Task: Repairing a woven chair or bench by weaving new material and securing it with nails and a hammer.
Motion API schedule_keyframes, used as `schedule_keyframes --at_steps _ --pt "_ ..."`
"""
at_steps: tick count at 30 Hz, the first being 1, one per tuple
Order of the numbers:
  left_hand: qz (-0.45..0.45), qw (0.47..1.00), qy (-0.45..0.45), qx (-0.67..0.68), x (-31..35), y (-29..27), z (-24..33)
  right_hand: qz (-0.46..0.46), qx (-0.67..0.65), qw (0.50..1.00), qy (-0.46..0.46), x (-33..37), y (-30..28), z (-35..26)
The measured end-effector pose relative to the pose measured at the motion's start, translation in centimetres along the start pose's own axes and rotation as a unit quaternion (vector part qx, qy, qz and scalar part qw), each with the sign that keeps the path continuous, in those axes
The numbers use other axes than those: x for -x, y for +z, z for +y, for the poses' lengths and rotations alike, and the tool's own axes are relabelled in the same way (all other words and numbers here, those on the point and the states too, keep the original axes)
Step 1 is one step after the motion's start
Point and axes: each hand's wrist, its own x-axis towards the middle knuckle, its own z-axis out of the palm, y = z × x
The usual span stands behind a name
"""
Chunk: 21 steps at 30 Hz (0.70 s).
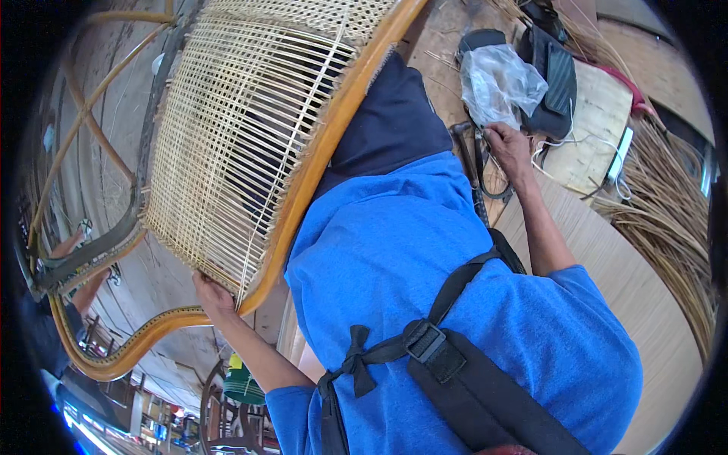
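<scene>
The left hand (214, 296) touches the cane's (220, 136) lower edge, its fingers partly hidden, so I cannot tell its grip; the right hand (509, 155), fingertips drawn together, is beside a clear bag (497, 80), perhaps holding something too small to make out. The cane spans a wooden frame (302, 189) slanting across the left of the lap (390, 121): its strands look light, springy and snappable, the smooth wood stiff and safer to hold.

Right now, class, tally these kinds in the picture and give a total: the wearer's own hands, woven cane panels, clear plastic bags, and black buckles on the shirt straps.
Wearer's own: left hand and right hand: 2
Woven cane panel: 1
Clear plastic bag: 1
Black buckle: 1
Total: 5
</scene>
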Motion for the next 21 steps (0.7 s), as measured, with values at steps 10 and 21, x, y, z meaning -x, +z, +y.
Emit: schedule_keyframes --at_steps 10,21 --pt "0.027 0.997 -0.029 -0.066 1.2 1.3 0.4 0.090 0.121 0.988 -0.017 2.8 2.6 3.9" --pt "0.019 0.999 -0.039 0.003 1.5 1.5 -0.1 -0.163 0.110 0.978 0.066 2.6 -0.5 0.9"
